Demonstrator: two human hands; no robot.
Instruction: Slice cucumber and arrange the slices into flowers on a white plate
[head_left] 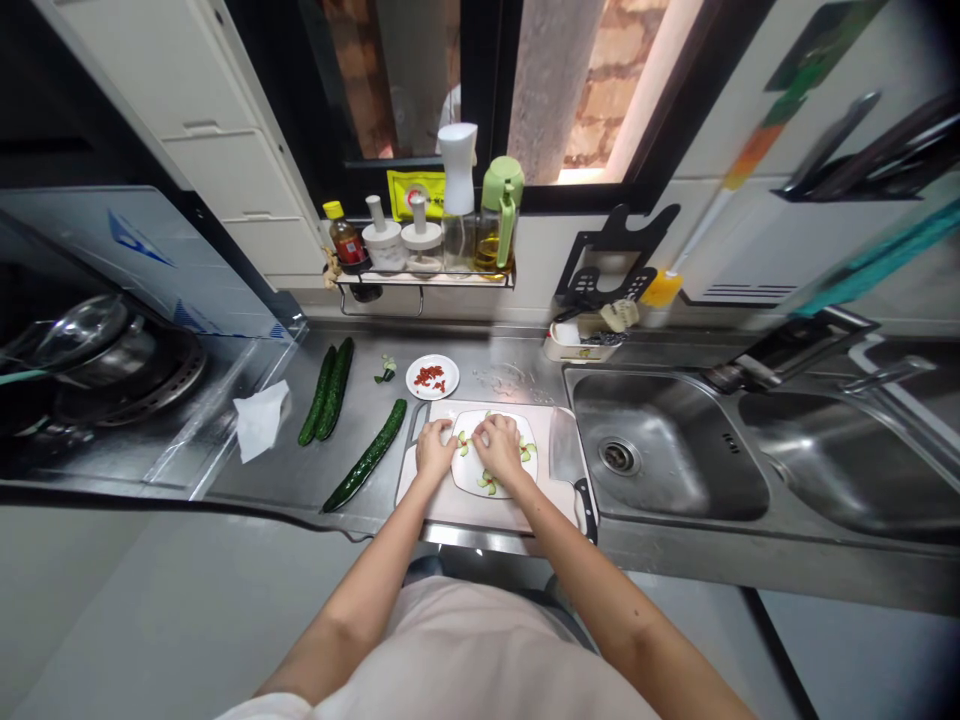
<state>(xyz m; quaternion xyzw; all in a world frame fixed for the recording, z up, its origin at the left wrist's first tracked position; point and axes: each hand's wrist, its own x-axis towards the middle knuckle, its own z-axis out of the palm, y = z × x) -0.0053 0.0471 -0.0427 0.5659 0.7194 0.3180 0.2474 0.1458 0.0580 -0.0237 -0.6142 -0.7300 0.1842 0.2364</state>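
A white square plate lies on a pale cutting board, with green cucumber pieces arranged around it and small red bits among them. My left hand is at the plate's left edge, fingers bent beside a cucumber piece. Over the upper middle of the plate, my right hand has its fingers curled together and pointing down; what they hold, if anything, is too small to make out. A cleaver rests on the board's right side. Behind the board stands a small white plate of red pieces.
Whole cucumbers and a white tissue lie at the left, near the stove pots. Cucumber scraps sit behind. A double sink is on the right. A bottle rack hangs above the counter.
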